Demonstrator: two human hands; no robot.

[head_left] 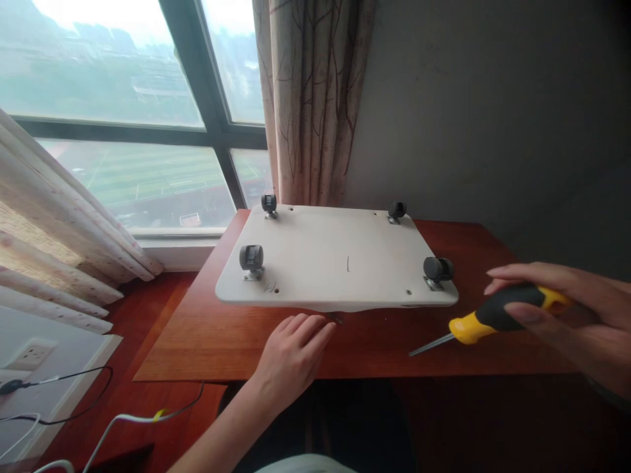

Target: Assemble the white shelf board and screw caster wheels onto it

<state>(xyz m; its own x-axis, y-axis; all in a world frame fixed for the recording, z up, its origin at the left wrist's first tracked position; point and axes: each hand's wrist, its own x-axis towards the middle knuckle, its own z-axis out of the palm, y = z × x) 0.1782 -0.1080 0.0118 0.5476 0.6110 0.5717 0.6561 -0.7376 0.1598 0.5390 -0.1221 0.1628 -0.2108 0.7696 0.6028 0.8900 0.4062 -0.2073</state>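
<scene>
My right hand point(576, 309), at the right, is closed around the black and yellow handle of a screwdriver point(507, 312). Its metal shaft points left and down above the table. Nearer the middle, my left hand point(293, 351) is held low by the front edge of a white panel point(325, 249), fingers bent and drawn together. A thin dark piece shows just past those fingertips; its kind is unclear. On the panel's upper face stand several grey casters, including a front left caster point(251, 259) and a front right caster point(438, 270). A thin L-shaped dark line marks the panel's face.
The panel rests on a reddish-brown wooden table point(197, 341). Behind are a window point(162, 177), a patterned curtain point(315, 98) and a grey wall. Cables point(123, 417) run at the lower left, beside a wall socket point(34, 355).
</scene>
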